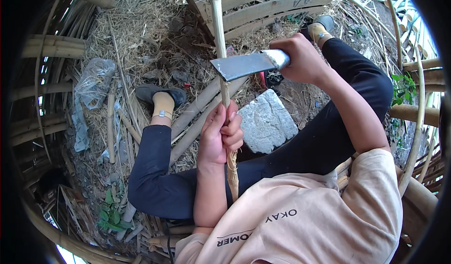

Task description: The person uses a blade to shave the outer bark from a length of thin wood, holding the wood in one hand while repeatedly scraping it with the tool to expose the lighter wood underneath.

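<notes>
My left hand point(219, 132) is wrapped round a peeled wooden stick point(218, 27) that stands nearly upright in front of me. Its lower end, with curled shavings hanging off it, reaches my lap. In my right hand point(300, 59) is a machete point(246, 66) with a broad dark blade and a pale wrapped handle. The blade lies across the stick a short way above my left fist, its square tip just past the stick's left side. My right fingers are closed round the handle, mostly hidden behind the hand's back.
A rough grey concrete block point(268, 121) sits between my legs, beside bamboo poles point(197, 106) on the ground. Ahead stands a wooden slatted crate point(277, 10). Straw and a clear plastic bag point(95, 81) lie to the left. Bamboo railings point(418, 116) surround me.
</notes>
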Available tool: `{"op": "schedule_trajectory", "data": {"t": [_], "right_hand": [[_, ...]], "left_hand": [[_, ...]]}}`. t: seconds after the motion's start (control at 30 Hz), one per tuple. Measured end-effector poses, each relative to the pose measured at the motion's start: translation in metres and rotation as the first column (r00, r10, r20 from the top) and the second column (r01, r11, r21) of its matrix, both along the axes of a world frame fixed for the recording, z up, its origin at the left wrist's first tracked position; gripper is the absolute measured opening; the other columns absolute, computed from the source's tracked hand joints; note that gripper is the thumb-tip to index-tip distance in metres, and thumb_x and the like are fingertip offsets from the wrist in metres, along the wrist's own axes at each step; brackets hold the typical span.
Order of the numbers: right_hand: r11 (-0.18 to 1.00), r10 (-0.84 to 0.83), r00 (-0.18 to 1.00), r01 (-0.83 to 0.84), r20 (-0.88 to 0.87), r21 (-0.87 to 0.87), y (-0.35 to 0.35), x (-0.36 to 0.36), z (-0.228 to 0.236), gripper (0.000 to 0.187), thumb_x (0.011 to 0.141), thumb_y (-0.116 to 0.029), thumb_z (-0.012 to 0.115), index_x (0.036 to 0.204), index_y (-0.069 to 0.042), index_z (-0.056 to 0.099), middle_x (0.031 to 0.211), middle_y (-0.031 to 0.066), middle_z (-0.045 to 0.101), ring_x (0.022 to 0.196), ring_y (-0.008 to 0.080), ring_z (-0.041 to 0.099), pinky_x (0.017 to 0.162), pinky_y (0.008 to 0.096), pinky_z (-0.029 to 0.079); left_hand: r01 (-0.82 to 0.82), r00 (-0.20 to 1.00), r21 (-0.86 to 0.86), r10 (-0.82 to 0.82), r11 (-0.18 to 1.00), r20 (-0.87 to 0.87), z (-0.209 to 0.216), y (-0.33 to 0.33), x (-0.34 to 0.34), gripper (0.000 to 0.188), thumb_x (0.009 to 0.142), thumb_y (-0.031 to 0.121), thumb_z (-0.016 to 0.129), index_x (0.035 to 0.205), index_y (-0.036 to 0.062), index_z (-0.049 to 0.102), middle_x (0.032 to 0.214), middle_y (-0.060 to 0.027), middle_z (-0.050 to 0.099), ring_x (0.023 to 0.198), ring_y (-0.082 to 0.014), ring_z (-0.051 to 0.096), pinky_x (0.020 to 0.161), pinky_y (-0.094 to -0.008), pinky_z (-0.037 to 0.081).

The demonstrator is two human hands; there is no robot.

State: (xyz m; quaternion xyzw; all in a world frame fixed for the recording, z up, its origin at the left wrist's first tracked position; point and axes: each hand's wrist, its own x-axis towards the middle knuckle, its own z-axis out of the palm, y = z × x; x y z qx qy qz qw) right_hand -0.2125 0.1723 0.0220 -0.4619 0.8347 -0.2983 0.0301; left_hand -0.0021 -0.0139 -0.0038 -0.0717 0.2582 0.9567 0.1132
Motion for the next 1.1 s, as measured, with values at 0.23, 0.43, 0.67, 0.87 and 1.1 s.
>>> {"op": "schedule_trajectory", "data": {"t": [0.23, 0.43, 0.67, 0.87, 1.1], "right_hand": [[0.997, 0.079, 0.996, -0.079, -0.046, 0.001, -0.008, 0.015, -0.011, 0.018, 0.058, -0.011, 0.068, 0.076, -0.009, 0.067, 0.063, 0.0126, 0.063, 0.065, 0.0355, 0.065, 0.063, 0.0454, 0.052], [0.998, 0.044, 0.999, -0.045, -0.018, -0.043, -0.014, 0.022, -0.006, 0.025, 0.060, -0.011, 0.068, 0.085, -0.011, 0.072, 0.066, 0.0131, 0.065, 0.066, 0.0351, 0.065, 0.063, 0.0454, 0.053], [0.997, 0.063, 0.997, -0.065, -0.036, -0.048, -0.011, 0.021, -0.008, 0.031, 0.060, -0.012, 0.069, 0.091, -0.010, 0.074, 0.068, 0.0142, 0.066, 0.067, 0.0348, 0.066, 0.064, 0.0439, 0.054], [0.999, 0.023, 0.999, -0.025, -0.029, -0.048, -0.012, 0.023, -0.005, 0.029, 0.061, -0.012, 0.069, 0.090, -0.010, 0.073, 0.069, 0.0146, 0.066, 0.068, 0.0350, 0.066, 0.065, 0.0446, 0.054], [0.999, 0.014, 1.000, -0.014, -0.002, -0.037, -0.013, 0.024, -0.006, 0.028, 0.061, -0.012, 0.068, 0.088, -0.009, 0.072, 0.068, 0.0153, 0.066, 0.069, 0.0359, 0.066, 0.065, 0.0458, 0.053]], "left_hand": [[0.108, 0.983, 0.465, -0.025, 0.879, -0.181, -0.009, 0.008, -0.003, 0.029, 0.107, 0.033, 0.037, 0.093, 0.0077, 0.039, 0.054, 0.0060, 0.023, 0.035, -0.0009, 0.015, 0.031, -0.0204, 0.012], [0.138, 0.979, 0.665, -0.001, 0.735, -0.202, -0.002, 0.021, -0.004, 0.029, 0.109, 0.028, 0.030, 0.090, 0.0064, 0.035, 0.050, 0.0050, 0.022, 0.033, 0.0002, 0.018, 0.028, -0.0187, 0.014], [0.134, 0.979, 0.619, -0.005, 0.774, -0.205, -0.003, 0.016, -0.004, 0.029, 0.108, 0.032, 0.035, 0.092, 0.0072, 0.037, 0.051, 0.0053, 0.022, 0.034, -0.0005, 0.016, 0.029, -0.0201, 0.012], [0.079, 0.985, 0.413, -0.008, 0.907, -0.170, 0.000, 0.012, -0.001, 0.030, 0.106, 0.036, 0.039, 0.093, 0.0088, 0.039, 0.053, 0.0060, 0.023, 0.035, -0.0008, 0.014, 0.030, -0.0215, 0.010], [0.064, 0.989, 0.270, -0.025, 0.961, -0.144, 0.004, 0.012, 0.001, 0.030, 0.106, 0.037, 0.039, 0.093, 0.0102, 0.039, 0.055, 0.0068, 0.024, 0.037, -0.0006, 0.014, 0.033, -0.0208, 0.011]]}}
